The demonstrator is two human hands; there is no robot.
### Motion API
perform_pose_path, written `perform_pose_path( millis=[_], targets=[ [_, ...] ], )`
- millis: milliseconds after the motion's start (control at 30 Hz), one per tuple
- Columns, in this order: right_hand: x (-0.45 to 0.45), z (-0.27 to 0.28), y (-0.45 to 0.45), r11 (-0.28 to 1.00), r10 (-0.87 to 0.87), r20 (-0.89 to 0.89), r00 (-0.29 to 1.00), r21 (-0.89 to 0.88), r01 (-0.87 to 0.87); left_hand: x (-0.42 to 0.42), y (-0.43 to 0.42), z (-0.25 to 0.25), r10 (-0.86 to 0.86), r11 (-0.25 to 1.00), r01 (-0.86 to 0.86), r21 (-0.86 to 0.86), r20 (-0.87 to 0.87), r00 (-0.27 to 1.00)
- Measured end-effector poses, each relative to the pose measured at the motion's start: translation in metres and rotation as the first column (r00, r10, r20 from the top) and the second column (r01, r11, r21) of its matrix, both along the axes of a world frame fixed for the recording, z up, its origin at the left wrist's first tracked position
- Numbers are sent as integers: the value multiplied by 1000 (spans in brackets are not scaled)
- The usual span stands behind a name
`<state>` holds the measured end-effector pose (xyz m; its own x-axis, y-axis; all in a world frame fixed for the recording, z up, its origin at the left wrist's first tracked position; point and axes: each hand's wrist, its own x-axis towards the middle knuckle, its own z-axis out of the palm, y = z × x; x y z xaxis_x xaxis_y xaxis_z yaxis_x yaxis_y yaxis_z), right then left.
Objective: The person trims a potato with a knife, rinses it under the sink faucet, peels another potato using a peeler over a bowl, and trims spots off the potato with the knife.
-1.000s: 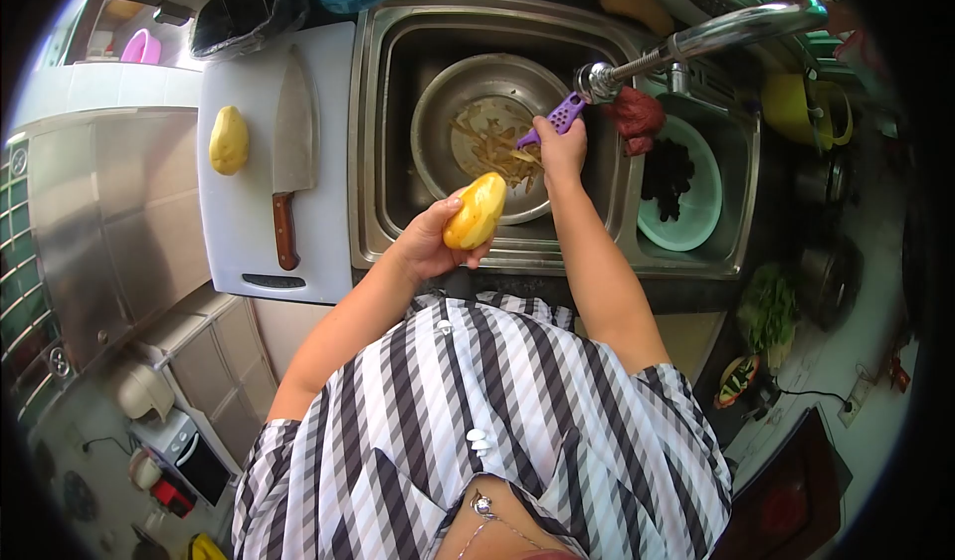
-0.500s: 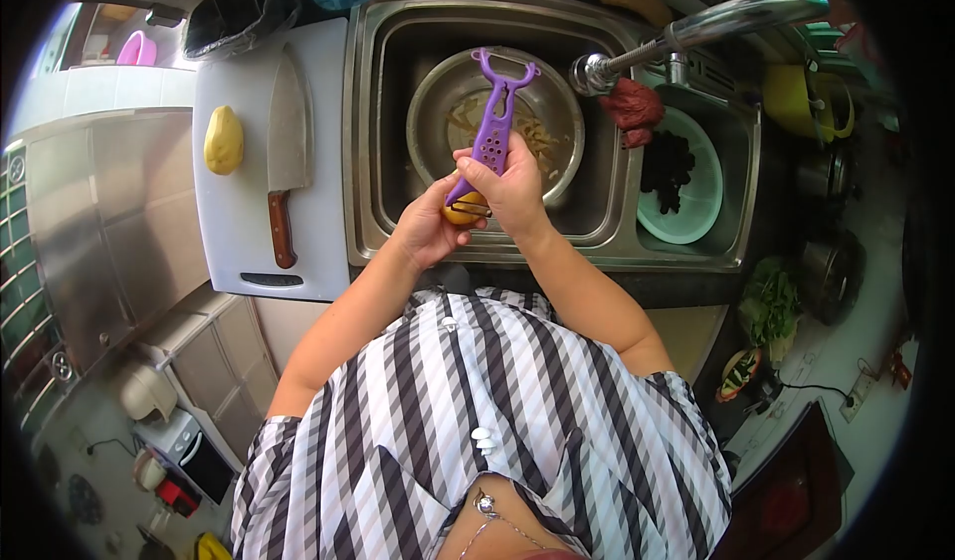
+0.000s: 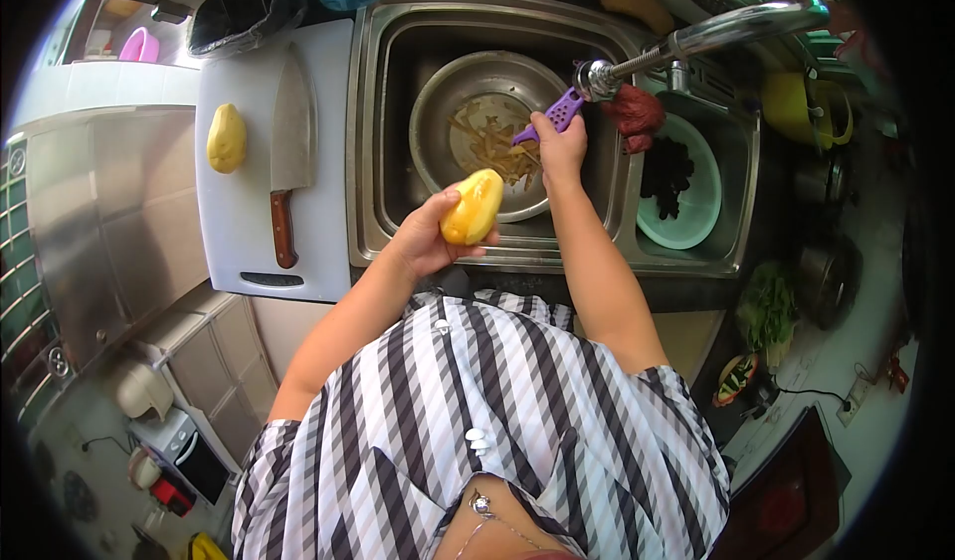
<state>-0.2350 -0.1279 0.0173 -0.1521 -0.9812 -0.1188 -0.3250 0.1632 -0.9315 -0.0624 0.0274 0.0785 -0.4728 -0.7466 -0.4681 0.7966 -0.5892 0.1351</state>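
Observation:
My left hand (image 3: 430, 236) is closed around a partly peeled potato (image 3: 474, 208), yellow with a strip of darker skin, in front of the metal basin. My right hand (image 3: 563, 150) grips a purple peeler (image 3: 560, 117) over the basin's right side; the faucet head hides the peeler's far end. The peeler and potato are apart. Brown peelings (image 3: 487, 142) lie in the round metal basin (image 3: 426, 93), which stands in the sink (image 3: 378, 212).
On the left, a white cutting board (image 3: 234, 232) holds a peeled potato (image 3: 227, 138) and a knife (image 3: 288, 152). A faucet (image 3: 736, 23) reaches over the sink. A pale green bowl (image 3: 704, 217) with dark pieces stands in the right basin, near a red cloth (image 3: 635, 114).
My right hand has moved the peeler away from the potato, up and to the right. My left hand has turned the potato, so more of it shows.

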Motion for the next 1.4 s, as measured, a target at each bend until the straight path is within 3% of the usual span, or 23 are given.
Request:
perform_pose_path(
  millis=[100, 167, 233, 400, 500, 533, 633, 667, 767, 867, 933, 1067, 1267, 1367, 1400],
  targets=[
    [30, 64, 30, 985, 0, 550, 835, 144, -95, 1, -7, -2, 132, 983, -144, 117, 107, 986],
    [46, 89, 50, 948, -6, 658, 753, 244, -205, 1, -7, -17, 138, 978, -140, 155, 26, 990],
    [52, 88, 68, 934, 106, 661, 742, 190, -303, -1, -10, -9, 138, 976, -142, 166, 37, 990],
    [58, 89, 81, 934, 238, 560, 793, 93, -346, -4, -9, -10, 112, 966, -141, 217, 139, 984],
    [56, 82, 71, 931, 161, 557, 815, 189, -313, -1, -12, -1, 105, 973, -135, 190, 162, 981],
    [58, 88, 68, 917, 52, 648, 760, 271, -294, -1, -13, -2, 87, 977, -118, 177, 173, 981],
    [52, 74, 44, 907, -133, 633, 763, 388, -164, 1, -14, -1, 29, 991, -54, 121, 199, 980],
    [42, 71, 28, 850, -252, 599, 760, 513, -123, 1, -11, 3, 4, 995, -23, 92, 203, 979],
    [8, 18, -9, 865, -298, 582, 757, 499, -43, -3, -4, 14, -37, 995, 45, -84, 93, 995],
    [6, 41, 0, 862, -149, 579, 802, 473, -181, -8, -6, 22, 37, 994, -51, 100, 138, 990],
    [31, 76, 28, 855, -128, 642, 756, 457, -244, -4, -7, 8, 65, 978, -92, 188, 144, 987],
    [55, 93, 67, 903, 58, 711, 701, 262, -341, 1, -7, 3, 72, 984, -95, 150, 150, 986],
    [52, 78, 60, 890, 80, 648, 758, 296, -347, -1, -6, 6, 62, 990, -83, 111, 187, 980],
    [47, 73, 37, 808, -243, 616, 749, 556, -195, 2, -2, 4, 24, 998, -32, 51, 165, 986],
    [39, 53, 29, 800, -277, 633, 723, 569, -192, 3, -1, 3, 1, 1000, -1, -2, 143, 990]
  ],
)
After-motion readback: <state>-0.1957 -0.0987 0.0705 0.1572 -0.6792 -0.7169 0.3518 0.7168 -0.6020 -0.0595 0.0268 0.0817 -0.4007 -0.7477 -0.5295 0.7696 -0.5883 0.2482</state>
